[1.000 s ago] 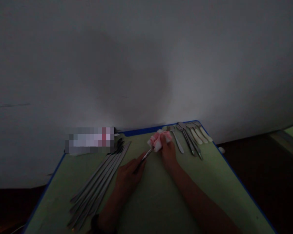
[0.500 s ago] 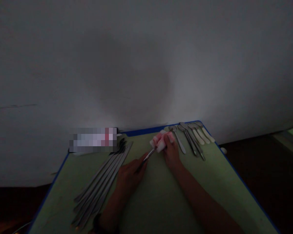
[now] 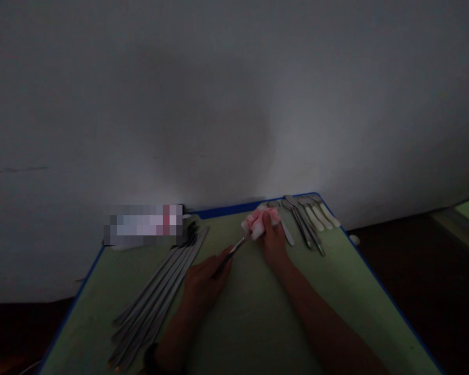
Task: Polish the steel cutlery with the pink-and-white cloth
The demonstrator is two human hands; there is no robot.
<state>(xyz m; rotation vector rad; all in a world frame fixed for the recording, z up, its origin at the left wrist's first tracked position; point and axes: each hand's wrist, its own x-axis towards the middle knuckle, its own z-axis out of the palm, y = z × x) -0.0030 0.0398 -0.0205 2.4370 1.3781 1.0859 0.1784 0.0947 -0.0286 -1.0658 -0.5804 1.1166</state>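
My left hand (image 3: 207,278) is closed around the handle of a slim metal piece of cutlery (image 3: 234,251), which slants up and to the right. A crumpled pink and white cloth (image 3: 254,224) wraps the far end, so the cutlery's head is hidden and I cannot tell its kind. My right hand (image 3: 274,242) pinches this cloth, thumb on top. Just beyond the right hand lies a metal utensil (image 3: 288,234), partly covered by hand and cloth. Both hands are over the middle of the green tabletop (image 3: 242,317).
Several long metal utensils with dark heads (image 3: 152,291) lie fanned out at left. Behind them is a blurred-out pack (image 3: 144,227). Metal spoons (image 3: 303,224) and white-handled cutlery (image 3: 315,216) lie at the back right. A blue rim (image 3: 226,210) edges the table against a wall (image 3: 234,104).
The whole view has shifted slightly. The cloth and right hand sit slightly farther along the cutlery, away from the left hand. Both hands keep their hold.
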